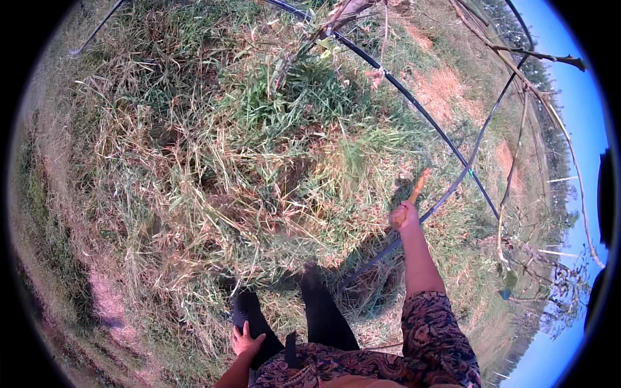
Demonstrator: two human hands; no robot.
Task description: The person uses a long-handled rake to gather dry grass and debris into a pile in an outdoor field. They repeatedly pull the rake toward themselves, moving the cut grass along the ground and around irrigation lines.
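Note:
My right hand [405, 216] is closed around the wooden handle of a sickle [420, 183], held out over the grass to the right. Its thin blade is faint and hard to make out beyond the handle's tip. Spread fingers of my left hand [246, 340] lie on my left leg [253, 323], near the knee, holding nothing. Cut and trampled grass [239, 213] lies around my feet, mixed dry and green. A taller green clump [291, 97] stands farther ahead.
A black pipe [414, 100] runs slantwise across the far right and crosses a second dark hose [446, 195] that passes by my right hand. Bare branches [550, 107] hang at the right. A dirt track [113, 304] lies at the left.

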